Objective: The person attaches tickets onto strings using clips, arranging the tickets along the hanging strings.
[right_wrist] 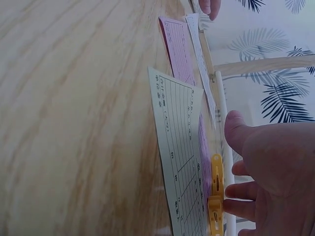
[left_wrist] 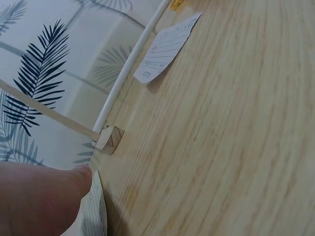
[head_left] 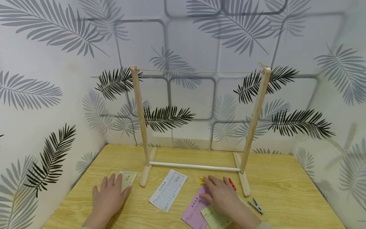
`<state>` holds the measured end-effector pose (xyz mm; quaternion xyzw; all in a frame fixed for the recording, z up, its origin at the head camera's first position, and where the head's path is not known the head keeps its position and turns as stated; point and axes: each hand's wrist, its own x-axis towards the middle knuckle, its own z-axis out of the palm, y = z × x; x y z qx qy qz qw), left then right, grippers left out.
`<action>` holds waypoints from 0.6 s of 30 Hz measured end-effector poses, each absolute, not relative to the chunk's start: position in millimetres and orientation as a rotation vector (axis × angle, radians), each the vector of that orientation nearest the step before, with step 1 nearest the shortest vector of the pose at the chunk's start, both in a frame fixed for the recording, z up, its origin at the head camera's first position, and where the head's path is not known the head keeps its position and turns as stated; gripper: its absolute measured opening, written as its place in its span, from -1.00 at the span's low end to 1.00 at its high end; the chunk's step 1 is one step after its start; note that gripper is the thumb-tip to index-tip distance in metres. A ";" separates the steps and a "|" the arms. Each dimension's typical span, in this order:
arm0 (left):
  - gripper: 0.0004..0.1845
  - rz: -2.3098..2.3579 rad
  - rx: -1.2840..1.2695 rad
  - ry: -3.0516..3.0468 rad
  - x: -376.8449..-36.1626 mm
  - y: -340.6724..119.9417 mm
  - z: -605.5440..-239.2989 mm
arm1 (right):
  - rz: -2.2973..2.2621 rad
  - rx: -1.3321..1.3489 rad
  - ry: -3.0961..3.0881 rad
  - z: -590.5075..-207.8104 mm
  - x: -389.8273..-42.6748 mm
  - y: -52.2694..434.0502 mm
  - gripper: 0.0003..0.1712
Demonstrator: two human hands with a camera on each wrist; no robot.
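- So the left hand (head_left: pixel 109 197) is lying flat on the wooden table (head_left: pixel 286 190), fingers straight and a bit spread, with the fingertips resting on a small yellowish slip (head_left: pixel 127 179) at about 1 o'clock from the palm.
- That slip sits just left of the left foot of the wooden rack (head_left: pixel 197 121). Its long axis runs roughly 12 to 6, tipped a little toward 1 o'clock.
- The left wrist view shows a fingertip (left_wrist: pixel 74 182) touching the slip's edge (left_wrist: pixel 96 211), with the rack's foot block (left_wrist: pixel 110 138) close by.
- The right hand (head_left: pixel 221 194) is palm down over a pink slip (head_left: pixel 194 208) and a pale green slip (head_left: pixel 214 218), fingers loosely spread, not wrapped around anything I can see.
- A yellow clothespin (head_left: pixel 202 180) is right at its fingertips, at about 11 o'clock from the hand. In the right wrist view the clothespin (right_wrist: pixel 215 196) lies parallel to the rack's white bottom rod (right_wrist: pixel 222 105), and the fingers (right_wrist: pixel 241 206) touch its side.
- A red clothespin (head_left: pixel 232 183) pokes out at the hand's 1 o'clock, angled roughly 11 to 5.
- A white slip (head_left: pixel 168 190) lies between the two hands, long axis going from 1 o'clock down to 7.
- A grey clip (head_left: pixel 255 206) sits at 3 o'clock from the right hand, near the rack's right foot.
- A string (head_left: pixel 197 72) runs across the top of the rack's two posts.
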<state>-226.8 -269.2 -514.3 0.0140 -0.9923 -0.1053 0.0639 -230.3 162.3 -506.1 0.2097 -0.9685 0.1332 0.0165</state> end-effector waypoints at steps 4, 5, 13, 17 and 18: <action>-0.18 -0.343 0.068 -3.009 -227.1 -272.7 -515.4 | 0.408 0.654 -3.005 -507.4 -230.6 161.7 -0.19; -0.17 -0.347 0.072 -3.008 -227.5 -274.0 -516.9 | 0.408 0.654 -3.000 -507.6 -230.5 161.5 -0.19; -0.14 -0.354 0.095 -3.025 -230.9 -283.0 -524.4 | 0.397 0.666 -2.964 -507.9 -228.7 159.5 -0.21; -0.14 -0.354 0.107 -3.019 -230.9 -285.2 -524.4 | 0.408 0.687 -2.932 -510.0 -228.9 159.5 -0.23; -0.14 -0.357 0.112 -3.019 -230.8 -285.4 -524.0 | 0.415 0.695 -2.922 -510.6 -228.7 159.5 -0.24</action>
